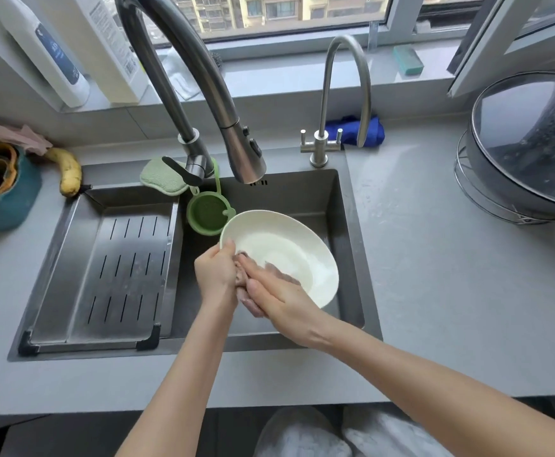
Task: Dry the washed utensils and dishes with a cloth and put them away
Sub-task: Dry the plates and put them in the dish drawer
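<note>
Over the sink (302, 192), my left hand (216, 270) grips the white plate (289, 249) by its rim; my right hand (281, 300) holds a pinkish cloth (253, 307) against it (mostly hidden beneath my blurred fingers).

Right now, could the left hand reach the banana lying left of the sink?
Probably not yet: the left hand grips the bowl by its rim. Past that, nothing stands between it and the banana.
</note>
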`<state>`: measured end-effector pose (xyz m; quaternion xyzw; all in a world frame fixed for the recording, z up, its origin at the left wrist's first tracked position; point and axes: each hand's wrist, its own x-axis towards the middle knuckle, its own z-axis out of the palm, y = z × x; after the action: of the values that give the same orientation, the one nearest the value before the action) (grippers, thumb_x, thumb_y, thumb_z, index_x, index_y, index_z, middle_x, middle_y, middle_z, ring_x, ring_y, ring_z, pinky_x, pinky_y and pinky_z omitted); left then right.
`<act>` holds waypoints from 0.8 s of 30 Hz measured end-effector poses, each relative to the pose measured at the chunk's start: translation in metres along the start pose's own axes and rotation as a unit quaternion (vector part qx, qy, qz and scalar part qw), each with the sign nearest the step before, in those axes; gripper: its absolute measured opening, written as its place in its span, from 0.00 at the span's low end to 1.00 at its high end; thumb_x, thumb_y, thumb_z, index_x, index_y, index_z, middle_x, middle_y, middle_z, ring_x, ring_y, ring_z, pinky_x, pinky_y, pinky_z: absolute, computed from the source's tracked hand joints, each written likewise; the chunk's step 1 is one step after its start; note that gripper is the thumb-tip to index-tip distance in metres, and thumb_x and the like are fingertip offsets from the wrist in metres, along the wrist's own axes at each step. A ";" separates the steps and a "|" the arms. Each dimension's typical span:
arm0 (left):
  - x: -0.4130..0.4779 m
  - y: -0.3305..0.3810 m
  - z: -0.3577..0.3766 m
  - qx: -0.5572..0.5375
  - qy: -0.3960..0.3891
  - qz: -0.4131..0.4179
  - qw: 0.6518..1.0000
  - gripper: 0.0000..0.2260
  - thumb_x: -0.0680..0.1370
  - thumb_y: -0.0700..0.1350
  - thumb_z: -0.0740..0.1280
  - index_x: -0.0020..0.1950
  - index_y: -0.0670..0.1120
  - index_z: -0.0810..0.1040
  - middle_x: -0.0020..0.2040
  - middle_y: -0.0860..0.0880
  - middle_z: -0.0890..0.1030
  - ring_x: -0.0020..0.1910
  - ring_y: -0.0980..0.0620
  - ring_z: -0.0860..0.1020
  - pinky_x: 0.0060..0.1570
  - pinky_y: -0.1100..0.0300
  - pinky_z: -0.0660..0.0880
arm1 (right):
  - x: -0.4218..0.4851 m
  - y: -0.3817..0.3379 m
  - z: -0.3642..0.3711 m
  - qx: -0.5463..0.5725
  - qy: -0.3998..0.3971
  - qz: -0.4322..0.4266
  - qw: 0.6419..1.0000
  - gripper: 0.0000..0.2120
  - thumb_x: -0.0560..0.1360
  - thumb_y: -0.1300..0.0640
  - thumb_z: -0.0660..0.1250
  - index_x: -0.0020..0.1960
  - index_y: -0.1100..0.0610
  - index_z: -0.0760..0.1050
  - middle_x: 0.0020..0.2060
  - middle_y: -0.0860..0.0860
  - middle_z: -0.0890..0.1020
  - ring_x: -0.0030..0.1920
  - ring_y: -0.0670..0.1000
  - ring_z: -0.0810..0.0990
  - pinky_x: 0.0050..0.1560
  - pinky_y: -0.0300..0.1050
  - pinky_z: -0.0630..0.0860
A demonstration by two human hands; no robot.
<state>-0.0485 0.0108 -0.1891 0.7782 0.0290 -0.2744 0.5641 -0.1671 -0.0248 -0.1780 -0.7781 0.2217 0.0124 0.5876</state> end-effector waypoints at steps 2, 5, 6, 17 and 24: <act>0.001 0.001 -0.005 -0.024 -0.014 -0.017 0.999 0.13 0.79 0.40 0.62 0.34 0.43 0.76 0.34 0.44 0.77 0.35 0.48 0.75 0.35 0.59 0.73 | -0.011 0.013 -0.007 -0.054 -0.007 -0.058 0.997 0.20 0.83 0.53 0.49 0.75 0.46 0.59 0.74 0.39 0.60 0.71 0.29 0.51 0.72 0.29 0.43; 0.005 0.005 -0.016 0.031 -0.058 0.022 0.998 0.10 0.79 0.42 0.63 0.38 0.45 0.78 0.35 0.46 0.77 0.32 0.49 0.74 0.28 0.61 0.68 | -0.029 0.067 -0.034 -0.273 -0.044 -0.028 0.961 0.25 0.79 0.41 0.42 0.72 0.42 0.63 0.74 0.38 0.58 0.76 0.41 0.50 0.76 0.50 0.48; 0.005 0.008 -0.019 0.042 -0.083 0.030 0.995 0.10 0.79 0.42 0.63 0.39 0.45 0.78 0.34 0.45 0.78 0.31 0.49 0.74 0.26 0.63 0.68 | -0.030 0.082 -0.044 -0.330 -0.038 0.004 0.943 0.31 0.75 0.38 0.38 0.72 0.42 0.63 0.75 0.39 0.56 0.77 0.46 0.48 0.75 0.55 0.49; -0.001 0.043 -0.010 0.109 -0.401 0.092 0.905 0.10 0.64 0.38 0.65 0.38 0.47 0.85 0.33 0.46 0.82 0.31 0.49 0.79 0.31 0.62 0.75 | 0.036 0.008 -0.129 -0.190 0.065 -0.126 0.971 0.35 0.68 0.66 0.71 0.71 0.47 0.66 0.64 0.45 0.76 0.63 0.46 0.75 0.64 0.46 0.72; -0.022 0.055 0.006 0.053 -0.360 0.109 0.925 0.11 0.58 0.35 0.61 0.28 0.46 0.80 0.25 0.49 0.75 0.23 0.52 0.72 0.24 0.67 0.67 | 0.030 -0.001 -0.164 0.109 -0.017 0.064 0.992 0.21 0.71 0.66 0.70 0.60 0.49 0.77 0.43 0.51 0.82 0.42 0.49 0.79 0.39 0.42 0.76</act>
<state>-0.0503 -0.0090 -0.1328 0.6541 -0.2754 -0.4737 0.5214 -0.1791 -0.1856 -0.1350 -0.6932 0.2611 0.0392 0.6707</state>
